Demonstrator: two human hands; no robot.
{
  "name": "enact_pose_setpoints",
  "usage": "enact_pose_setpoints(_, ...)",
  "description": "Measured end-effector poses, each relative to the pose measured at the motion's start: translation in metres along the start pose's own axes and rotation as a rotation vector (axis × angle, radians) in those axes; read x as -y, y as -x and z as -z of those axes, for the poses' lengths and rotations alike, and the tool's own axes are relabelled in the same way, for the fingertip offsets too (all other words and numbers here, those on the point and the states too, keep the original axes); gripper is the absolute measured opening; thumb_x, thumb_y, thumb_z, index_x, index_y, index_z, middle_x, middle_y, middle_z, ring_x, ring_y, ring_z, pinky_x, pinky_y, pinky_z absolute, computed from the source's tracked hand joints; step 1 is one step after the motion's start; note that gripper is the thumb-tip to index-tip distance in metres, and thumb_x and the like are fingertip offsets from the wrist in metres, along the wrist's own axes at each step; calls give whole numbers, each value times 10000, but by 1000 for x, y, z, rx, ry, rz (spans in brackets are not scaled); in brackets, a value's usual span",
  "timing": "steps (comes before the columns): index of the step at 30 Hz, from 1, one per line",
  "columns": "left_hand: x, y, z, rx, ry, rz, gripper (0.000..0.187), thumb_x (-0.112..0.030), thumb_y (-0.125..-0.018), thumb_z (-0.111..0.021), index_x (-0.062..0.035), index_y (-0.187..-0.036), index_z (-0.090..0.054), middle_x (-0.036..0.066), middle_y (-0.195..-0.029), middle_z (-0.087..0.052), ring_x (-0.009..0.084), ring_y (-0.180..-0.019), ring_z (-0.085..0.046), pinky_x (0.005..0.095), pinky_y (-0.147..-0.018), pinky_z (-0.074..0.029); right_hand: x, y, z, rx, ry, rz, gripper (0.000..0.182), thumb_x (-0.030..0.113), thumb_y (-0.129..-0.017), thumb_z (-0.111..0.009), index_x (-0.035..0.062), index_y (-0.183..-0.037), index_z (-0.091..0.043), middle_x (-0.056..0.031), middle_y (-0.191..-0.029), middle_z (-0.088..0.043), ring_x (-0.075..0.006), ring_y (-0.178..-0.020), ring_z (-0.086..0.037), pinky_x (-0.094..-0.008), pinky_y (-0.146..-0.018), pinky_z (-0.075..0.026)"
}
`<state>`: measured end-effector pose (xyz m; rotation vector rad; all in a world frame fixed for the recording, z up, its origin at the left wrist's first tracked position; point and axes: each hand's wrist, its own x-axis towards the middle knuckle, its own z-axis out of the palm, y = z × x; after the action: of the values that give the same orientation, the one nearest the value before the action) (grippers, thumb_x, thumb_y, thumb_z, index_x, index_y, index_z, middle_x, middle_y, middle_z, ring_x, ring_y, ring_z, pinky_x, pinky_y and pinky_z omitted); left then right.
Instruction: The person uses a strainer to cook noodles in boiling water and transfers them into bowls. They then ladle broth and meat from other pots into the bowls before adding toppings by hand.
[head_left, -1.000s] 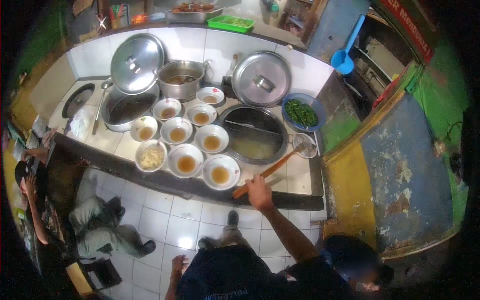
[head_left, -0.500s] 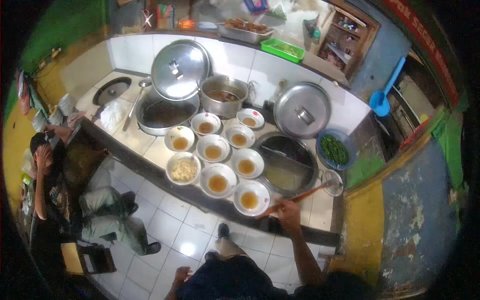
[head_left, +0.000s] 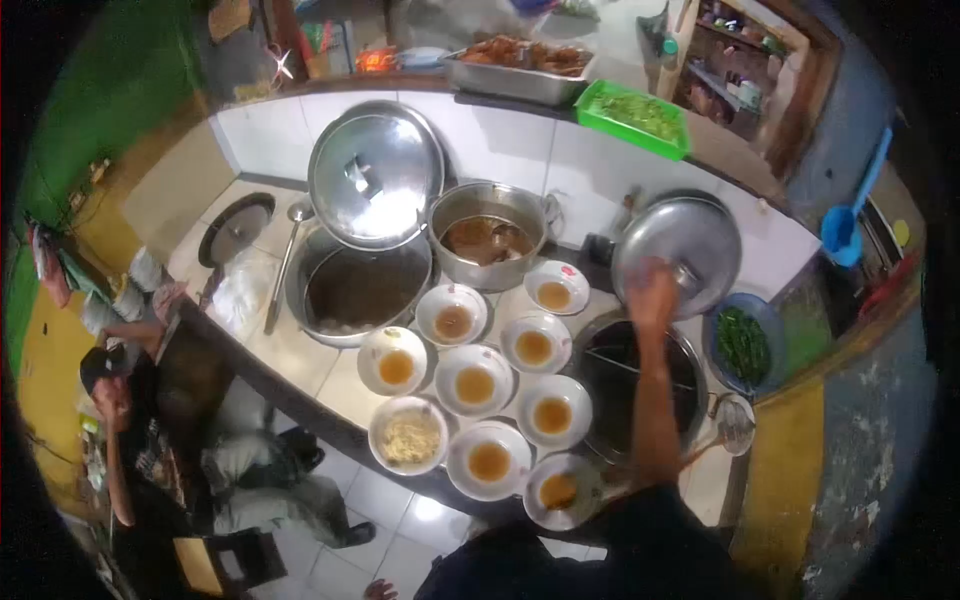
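Observation:
Over the lower left of a round metal lid (head_left: 700, 235), beside its handle, is my right hand (head_left: 653, 292), its fingers smeared by motion. The lid leans on the tiled wall behind a divided pot (head_left: 640, 400) of dark liquid, which my forearm partly covers. My left hand (head_left: 380, 590) hangs low at the bottom edge, partly cut off, fingers apart and holding nothing. Several white bowls with brown liquid stand left of the divided pot, among them a front bowl (head_left: 562, 492). One bowl (head_left: 408, 436) holds a pale yellow food.
Two more pots (head_left: 355, 290) (head_left: 490, 235) and a large lid (head_left: 375, 175) stand behind the bowls. A blue basin (head_left: 742, 342) of greens and a strainer (head_left: 735, 425) are on the right. Another person (head_left: 140, 430) sits at the left, hand at the face.
My right hand has left the wooden handle near the front bowl and moved up to the lid. The view has shifted closer to the counter. My left hand shows lower in the picture.

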<state>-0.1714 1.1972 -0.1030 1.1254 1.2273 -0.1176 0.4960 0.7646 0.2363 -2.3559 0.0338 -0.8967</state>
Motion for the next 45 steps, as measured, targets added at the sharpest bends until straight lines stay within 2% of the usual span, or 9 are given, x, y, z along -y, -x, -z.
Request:
enact_pose_setpoints(8, -33, 0, -19, -10, -65, 194, 448, -396, -907, -501, -114, -1254, -525, 90, -1109, -633, 228, -862, -628, 346, -665, -504, 92, -8, -75, 417, -299, 482, 467, 152, -678, -770, 93, -1115, -615, -134, -968, -565, -298, -976, -549, -396, -848, -447)
enact_pose_setpoints(14, -80, -33, -37, 126, -151, 122, 480, -419, -901, -506, -107, -1266, -515, 95, -1126, -625, 236, -901, -618, 366, -697, -506, 100, -33, -165, 427, -220, 623, 251, 283, -749, -712, 94, -908, -668, -146, -864, -604, -323, -891, -582, -422, -779, -464)
enact_pose_setpoints(18, -110, -17, -40, 47, -171, 34, 564, -467, -888, -532, -81, -1296, -485, 106, -1142, -615, 249, -937, -608, 373, -733, -505, 97, -81, -186, 346, -28, 5, 212, 281, -804, -626, 76, -773, -669, -180, -741, -648, -388, -698, -622, -448, -647, -502)
enact_pose_setpoints(20, -104, -10, -38, -3, -183, 109, 549, -457, -897, -528, -82, -1296, -484, 111, -1154, -608, 242, -945, -606, 361, -735, -506, 84, -99, -193, 361, -96, 51, 183, 248, -793, -613, 79, -748, -668, -189, -754, -648, -393, -734, -617, -452, -683, -498)
enact_pose_setpoints(28, -79, -40, -22, 73, -119, 113, 506, -428, -923, -516, -98, -1305, -477, 108, -1220, -570, 243, -994, -591, 364, -675, -524, 84, -81, -213, 343, -253, 654, 59, 67, -691, -619, 73, -725, -667, -139, -720, -592, -365, -708, -587, -437, -686, -479)
enact_pose_setpoints(34, -57, -81, -4, 159, -54, 83, 532, -457, -915, -526, -100, -1306, -474, 113, -1235, -557, 247, -993, -593, 391, -660, -538, 105, -69, -208, 548, -391, 445, 90, 135, -717, -644, 52, -739, -672, -159, -791, -647, -310, -757, -636, -413, -737, -495)
enact_pose_setpoints(37, -63, -81, -4, 213, -183, -21, 588, -510, -898, -531, -88, -1303, -473, 129, -1197, -571, 246, -930, -614, 414, -677, -539, 125, -66, -183, 797, -480, 32, 142, 168, -756, -643, 30, -744, -675, -126, -748, -664, -239, -636, -660, -372, -651, -512)
enact_pose_setpoints(40, -70, -78, -9, 237, -165, -153, 587, -504, -892, -546, -82, -1296, -481, 136, -1148, -592, 246, -869, -629, 405, -651, -529, 130, -58, -173, 735, -602, -95, 150, 90, -805, -615, -4, -706, -676, -60, -678, -657, -115, -514, -603, -261, -467, -471)
enact_pose_setpoints(45, -74, -90, -16, 235, -54, -44, 539, -437, -890, -584, -64, -1270, -498, 154, -1102, -601, 258, -829, -637, 404, -689, -535, 127, -56, -149, 758, -659, -132, 119, 91, -806, -611, -1, -781, -682, -77, -660, -659, -121, -549, -624, -253, -504, -486)
